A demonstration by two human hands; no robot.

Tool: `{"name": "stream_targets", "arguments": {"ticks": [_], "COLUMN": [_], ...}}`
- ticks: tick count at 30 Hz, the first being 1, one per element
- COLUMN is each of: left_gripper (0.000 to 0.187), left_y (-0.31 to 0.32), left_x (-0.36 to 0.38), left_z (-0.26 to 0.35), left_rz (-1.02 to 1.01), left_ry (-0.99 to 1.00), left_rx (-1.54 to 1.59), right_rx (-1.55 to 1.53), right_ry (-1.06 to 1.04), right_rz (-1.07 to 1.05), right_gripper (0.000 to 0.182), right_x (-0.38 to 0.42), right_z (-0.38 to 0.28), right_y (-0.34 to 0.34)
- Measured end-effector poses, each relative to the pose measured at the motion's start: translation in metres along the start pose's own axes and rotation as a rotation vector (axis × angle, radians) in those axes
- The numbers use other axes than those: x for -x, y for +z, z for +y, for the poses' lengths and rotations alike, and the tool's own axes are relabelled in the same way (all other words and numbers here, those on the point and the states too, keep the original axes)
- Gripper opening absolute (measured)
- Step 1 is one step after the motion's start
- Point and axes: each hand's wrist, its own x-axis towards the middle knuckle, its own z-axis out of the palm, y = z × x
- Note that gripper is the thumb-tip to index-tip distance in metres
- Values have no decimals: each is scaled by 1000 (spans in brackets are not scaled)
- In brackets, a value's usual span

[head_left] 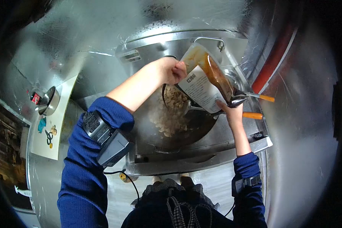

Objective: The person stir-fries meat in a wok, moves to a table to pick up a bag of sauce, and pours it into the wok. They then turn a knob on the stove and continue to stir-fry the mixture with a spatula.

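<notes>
While tilted over the wok [201, 127], the sauce pouch [205, 78] spans both hands.

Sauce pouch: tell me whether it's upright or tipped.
Tipped. The sauce pouch slants over the wok, held between the left hand and right hand.

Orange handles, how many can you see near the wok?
2. One orange handle sticks out right of the sauce pouch; the other lies just below it, beside the right hand. Others may be hidden.
</notes>
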Motion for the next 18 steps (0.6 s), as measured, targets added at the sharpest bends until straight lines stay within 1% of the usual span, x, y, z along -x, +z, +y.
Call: {"name": "stream_targets", "arguments": {"ticks": [1,2,3,5,7,9,10,12,13,15,16,18], "left_gripper": [19,20,20,20,21,22,23,24,25,25,25,25], "left_y": [-2,-4,-6,-7,-5,-3,-2,1,2,5,8,15], "left_x": [-4,-7,-8,-15,-22,-28,-30,-38,-42,-51,-55,-64], "left_z": [-1,-2,1,4,9,16,19,28,34,47,52,62], "left_rz": [2,-3,-11,-23,-26,-32,-56,-77,-111,-144,-162,-186], "left_ry": [0,-17,-35,-37,-93,-107,-131,-154,-190,-224,-236,-228], "left_rx": [-11,12,40,39,34,39,35,31,18,4,-10,-23], "right_rx": [23,47,45,77,103,53,51,-8,-10,-39,-40,57], "right_ry": [-8,-64,-66,1,-31,46,39,-73,-73,17,15,-21], "right_rz": [-29,-23,-18,-5,18,-1,3,21,21,37,37,139], "right_gripper": [47,44,44,42,40,41,41,39,39,38,38,38], "right_x": [-1,-3,-6,-7,-14,-21,-23,-30,-34,-43,-46,-55], "right_z": [0,8,3,-6,1,5,8,14,15,17,19,19], "right_y": [-3,-6,-6,-5,-7,-6,-5,-4,-3,-1,0,3]}}
